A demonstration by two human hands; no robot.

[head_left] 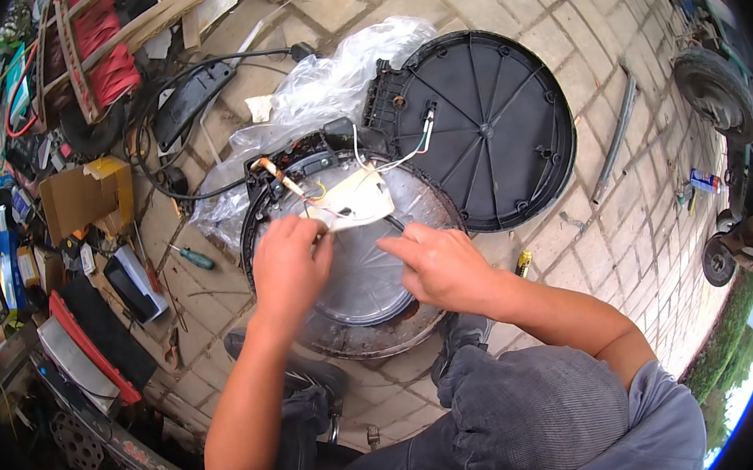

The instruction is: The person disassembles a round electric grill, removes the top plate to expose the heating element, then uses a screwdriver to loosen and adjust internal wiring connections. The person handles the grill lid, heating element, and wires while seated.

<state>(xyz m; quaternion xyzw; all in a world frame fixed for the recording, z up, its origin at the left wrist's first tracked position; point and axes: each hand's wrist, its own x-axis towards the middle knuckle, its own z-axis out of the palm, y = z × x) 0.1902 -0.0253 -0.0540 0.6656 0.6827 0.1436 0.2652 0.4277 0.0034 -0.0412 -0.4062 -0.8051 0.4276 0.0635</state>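
Between my feet lies a round appliance base (376, 333) with a dirty rim and a shiny grey disc (358, 281) inside. A white plate-like part (363, 199) with thin wires rests over its far side. My left hand (292, 262) is closed at the near left edge of this part, fingertips pinched together; what they grip is hidden. My right hand (444, 265) is over the disc's right side, fingers curled and index finger reaching toward the white part. A short dark piece shows at its fingertips, too small to name. White wires run to a round black ribbed cover (485, 127).
Clear plastic sheeting (353, 67) and a black cable (139, 130) lie beyond the base. Left are a green-handled screwdriver (195, 257), pliers (171, 349) and a cardboard box (78, 200). A yellow battery-like cylinder (523, 263), a grey tube (616, 135) and a wheel (715, 93) are right.
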